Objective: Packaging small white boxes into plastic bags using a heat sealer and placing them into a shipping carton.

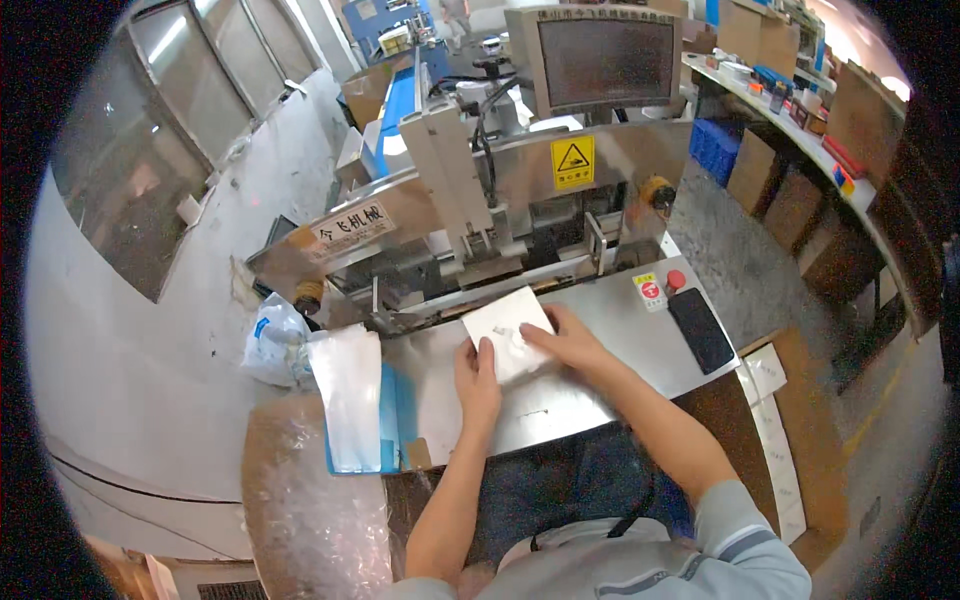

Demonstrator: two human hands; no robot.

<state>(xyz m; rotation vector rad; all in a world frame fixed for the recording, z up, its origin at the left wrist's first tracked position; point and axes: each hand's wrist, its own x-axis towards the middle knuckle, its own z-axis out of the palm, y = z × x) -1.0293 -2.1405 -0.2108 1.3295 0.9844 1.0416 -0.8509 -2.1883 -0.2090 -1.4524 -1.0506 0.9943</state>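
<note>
Both hands hold a flat white box (pixel 507 308) over the metal tabletop, close to the machine's front. My left hand (pixel 478 387) grips its near left side, thumb lying on the top face. At the right side, my right hand (pixel 568 340) closes on the box with the thumb reaching over its top. A small grey mark shows on the box's face; its underside and the fingers beneath are hidden. Left of my left hand, a stack of white plastic sleeves (pixel 345 400) lies in a blue tray (pixel 391 425).
Behind the hands stands a metal machine (pixel 470 215) with a monitor (pixel 606 62). A black phone (pixel 702 331) and red button (pixel 676 280) sit at the right. White boxes (pixel 778 455) line a carton at the right; clear plastic bags (pixel 320 510) fill a carton at the left.
</note>
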